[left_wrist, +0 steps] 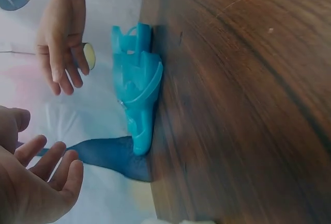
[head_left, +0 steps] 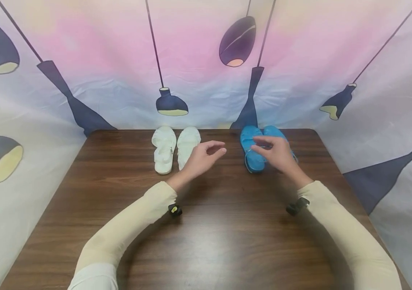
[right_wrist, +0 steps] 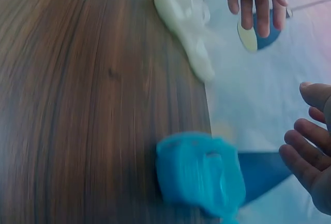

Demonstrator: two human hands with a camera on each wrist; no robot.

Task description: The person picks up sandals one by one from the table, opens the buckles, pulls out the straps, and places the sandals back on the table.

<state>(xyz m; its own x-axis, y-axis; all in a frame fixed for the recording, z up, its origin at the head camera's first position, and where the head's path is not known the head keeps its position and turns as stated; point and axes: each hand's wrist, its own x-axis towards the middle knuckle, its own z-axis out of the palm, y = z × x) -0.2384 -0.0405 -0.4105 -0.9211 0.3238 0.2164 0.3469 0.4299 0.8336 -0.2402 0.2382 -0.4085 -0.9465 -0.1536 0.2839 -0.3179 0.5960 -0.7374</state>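
A pair of white sandals [head_left: 163,151] stands side by side at the table's far edge, left of the middle. To their right, a pair of blue sandals [head_left: 252,153] stands at the same edge. My left hand [head_left: 204,157] hovers in front of the right white sandal, its fingers loosely bent and holding nothing. Above the blue sandals [left_wrist: 137,87] is my right hand [head_left: 276,153], also holding nothing and hiding part of the right blue shoe. In the right wrist view, the blue sandals [right_wrist: 199,175] are blurred and sit apart from the fingers.
The brown wooden table [head_left: 206,233] reaches to a printed cloth backdrop [head_left: 119,96] with lamp drawings behind and at both sides. A small black device [head_left: 175,209] sits at the left wrist, another [head_left: 297,206] at the right wrist.
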